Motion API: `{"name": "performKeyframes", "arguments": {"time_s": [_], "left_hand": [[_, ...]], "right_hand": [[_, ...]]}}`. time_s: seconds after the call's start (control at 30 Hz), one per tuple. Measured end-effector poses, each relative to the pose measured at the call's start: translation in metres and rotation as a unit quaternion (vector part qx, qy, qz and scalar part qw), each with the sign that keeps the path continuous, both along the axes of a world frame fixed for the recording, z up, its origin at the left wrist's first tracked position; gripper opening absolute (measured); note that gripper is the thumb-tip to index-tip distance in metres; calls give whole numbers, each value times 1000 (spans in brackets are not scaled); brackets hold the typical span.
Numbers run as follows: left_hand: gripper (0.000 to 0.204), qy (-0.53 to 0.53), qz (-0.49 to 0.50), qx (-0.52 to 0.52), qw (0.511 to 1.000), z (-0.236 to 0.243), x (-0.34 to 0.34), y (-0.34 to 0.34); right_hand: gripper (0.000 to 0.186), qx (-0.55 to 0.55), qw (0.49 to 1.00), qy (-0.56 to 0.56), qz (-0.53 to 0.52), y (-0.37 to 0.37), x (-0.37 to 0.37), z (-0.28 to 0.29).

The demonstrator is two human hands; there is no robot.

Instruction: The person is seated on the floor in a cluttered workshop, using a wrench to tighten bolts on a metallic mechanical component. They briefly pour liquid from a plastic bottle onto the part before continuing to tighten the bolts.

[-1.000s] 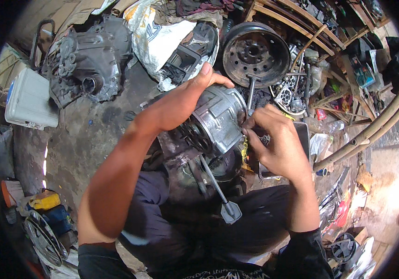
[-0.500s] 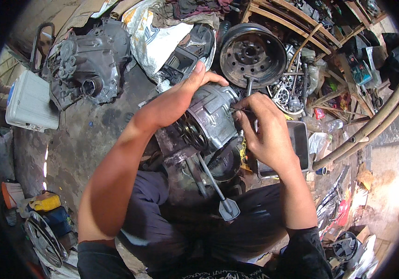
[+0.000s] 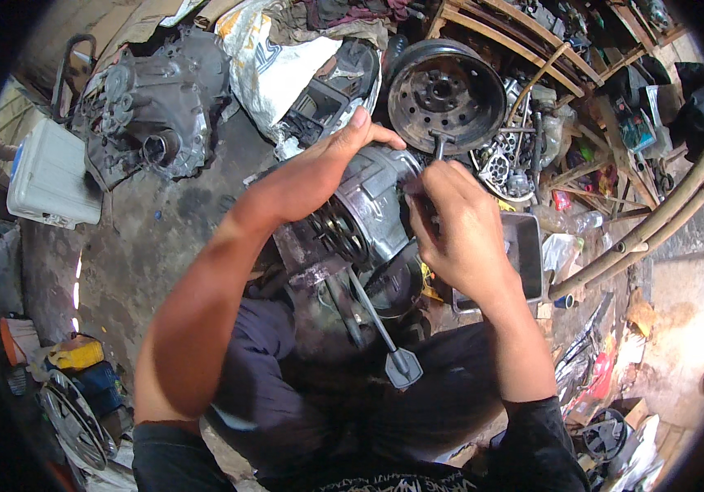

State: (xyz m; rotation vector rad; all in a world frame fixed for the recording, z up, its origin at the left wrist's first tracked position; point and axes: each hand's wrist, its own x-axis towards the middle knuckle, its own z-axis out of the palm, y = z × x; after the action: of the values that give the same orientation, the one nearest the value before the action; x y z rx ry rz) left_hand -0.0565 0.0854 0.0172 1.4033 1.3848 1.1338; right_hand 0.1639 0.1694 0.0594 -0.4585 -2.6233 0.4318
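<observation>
A silver cast-metal housing (image 3: pixel 375 190) stands tilted between my knees, with dark round parts at its near left end. My left hand (image 3: pixel 331 160) wraps over its far left side, one finger stretched along the top edge and the rest hidden behind. At the housing's right end my right hand (image 3: pixel 462 230) is closed, knuckles up; what its fingers hold is hidden. Just beyond those knuckles a short metal rod (image 3: pixel 439 146) shows. Below the housing, a rod with a flat grey pedal-like pad (image 3: pixel 403 368) points toward me.
Beyond the housing lie a dark steel wheel rim (image 3: pixel 444 94) and a white sack (image 3: pixel 266 70) of parts. A large gearbox casing (image 3: pixel 159 107) and a pale plastic box (image 3: pixel 55 176) sit at left. To the right are a rectangular metal tray (image 3: pixel 524 254) and curved poles (image 3: pixel 647 230).
My right hand has turned, its knuckles rolling over the fingers, and the wrist has shifted slightly. My left hand stays in place on the housing.
</observation>
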Motion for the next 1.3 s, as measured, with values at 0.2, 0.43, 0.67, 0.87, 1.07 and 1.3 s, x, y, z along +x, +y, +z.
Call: {"name": "performKeyframes", "arguments": {"time_s": [0.2, 0.43, 0.67, 0.87, 1.07, 1.3], "left_hand": [[88, 18, 10, -11, 1000, 4, 2, -3], [89, -24, -6, -25, 999, 3, -1, -2], [88, -1, -13, 2, 1000, -6, -4, 1], [89, -11, 1, -12, 1000, -1, -1, 0], [87, -18, -5, -20, 1000, 1, -2, -1], [87, -10, 0, -12, 1000, 1, 0, -1]], "right_hand": [[12, -7, 998, -63, -5, 1, 5, 14], [11, -31, 997, -62, 24, 3, 1, 8], [9, -35, 999, 16, -10, 3, -3, 0], [10, -140, 987, -25, 70, -3, 7, 6], [13, -98, 992, 13, 78, -10, -3, -6], [10, -94, 993, 39, 60, -12, -9, -3]]}}
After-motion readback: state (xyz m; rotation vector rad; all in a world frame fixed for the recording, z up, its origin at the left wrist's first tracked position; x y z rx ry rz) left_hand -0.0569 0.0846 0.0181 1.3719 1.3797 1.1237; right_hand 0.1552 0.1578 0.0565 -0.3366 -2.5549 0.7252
